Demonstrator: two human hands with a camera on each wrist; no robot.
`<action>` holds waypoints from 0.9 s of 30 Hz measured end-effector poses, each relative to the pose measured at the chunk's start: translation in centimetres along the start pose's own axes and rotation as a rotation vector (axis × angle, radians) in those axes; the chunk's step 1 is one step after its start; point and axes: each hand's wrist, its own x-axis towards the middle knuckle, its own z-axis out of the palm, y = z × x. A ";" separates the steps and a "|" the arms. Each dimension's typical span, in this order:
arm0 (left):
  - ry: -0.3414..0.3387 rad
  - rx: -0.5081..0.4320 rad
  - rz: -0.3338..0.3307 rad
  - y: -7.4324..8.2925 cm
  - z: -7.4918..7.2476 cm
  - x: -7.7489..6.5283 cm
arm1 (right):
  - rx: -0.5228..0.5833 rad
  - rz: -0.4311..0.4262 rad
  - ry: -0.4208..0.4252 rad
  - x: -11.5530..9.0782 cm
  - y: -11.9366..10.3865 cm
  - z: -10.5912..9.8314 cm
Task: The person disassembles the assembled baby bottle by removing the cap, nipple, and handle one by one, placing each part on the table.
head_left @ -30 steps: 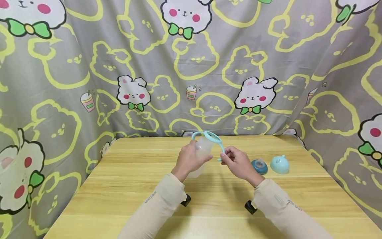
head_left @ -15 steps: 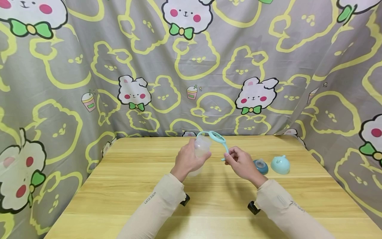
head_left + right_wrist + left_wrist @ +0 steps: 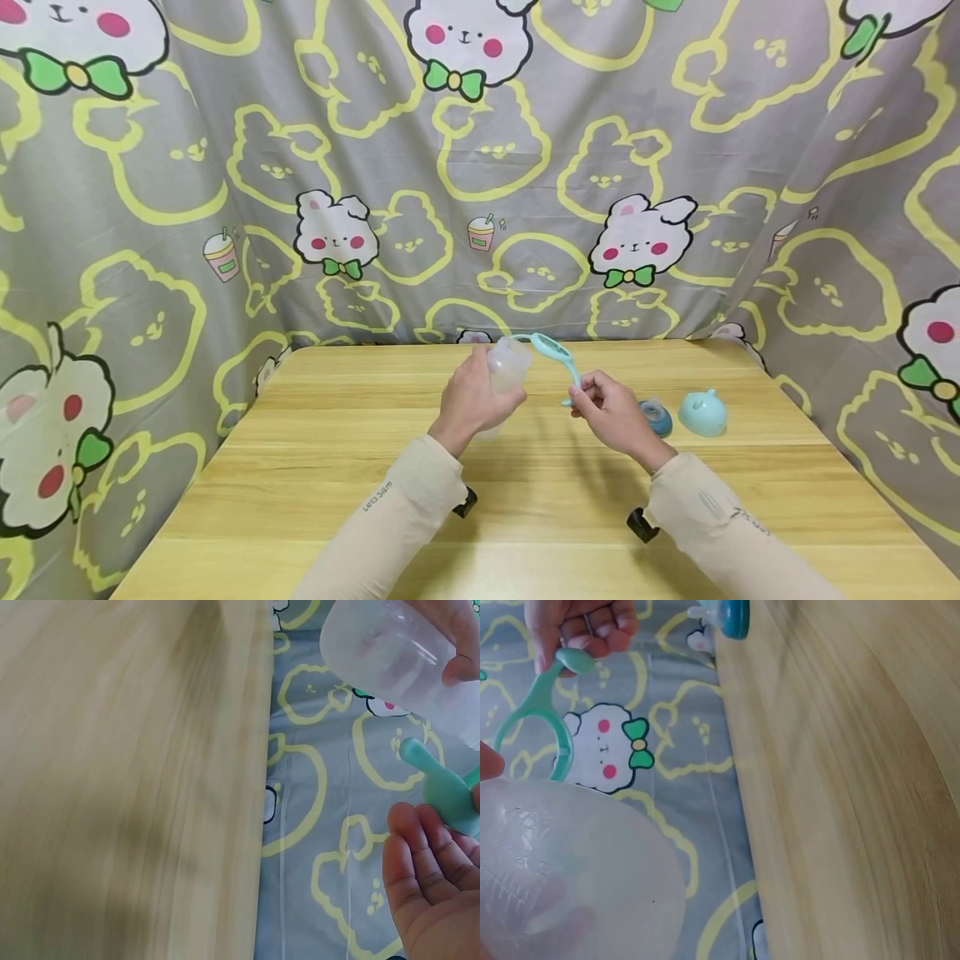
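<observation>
A translucent baby bottle [image 3: 510,365], its threaded neck uncovered, leans toward the upper right in my left hand [image 3: 472,402], which grips it round the body. My right hand [image 3: 609,412] pinches one grip of a mint-green bottle handle [image 3: 573,373], a ring with a curved grip on each side. In the head view the handle's far grip runs behind the bottle neck. The left wrist view shows the ring [image 3: 536,711] past the bottle [image 3: 585,870], hanging from the right hand's fingertips. From the right wrist, the grip's rounded end [image 3: 448,796] shows above the fingers.
On the table [image 3: 360,517] to the right lie a dark blue collar with a clear teat [image 3: 658,418], partly behind the right hand, and a light blue domed cap [image 3: 703,414]. A patterned curtain [image 3: 420,167] hangs behind the table. Dark wrist cameras [image 3: 465,502] sit under both cuffs.
My right hand has drawn the handle a little to the right, and the ring now stands farther from the bottle neck and turned more edge-on. The left hand keeps its grip, nearly still.
</observation>
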 end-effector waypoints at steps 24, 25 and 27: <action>-0.013 -0.019 0.030 0.2 -0.3 -0.2 | 0.035 0.151 -0.017 -0.3 2.8 0.0; -0.014 -0.021 0.033 0.2 -0.3 -0.2 | 0.036 0.157 -0.018 -0.3 2.9 0.0; -0.016 -0.022 0.036 0.3 -0.4 -0.2 | 0.033 0.166 -0.019 -0.3 3.2 -0.1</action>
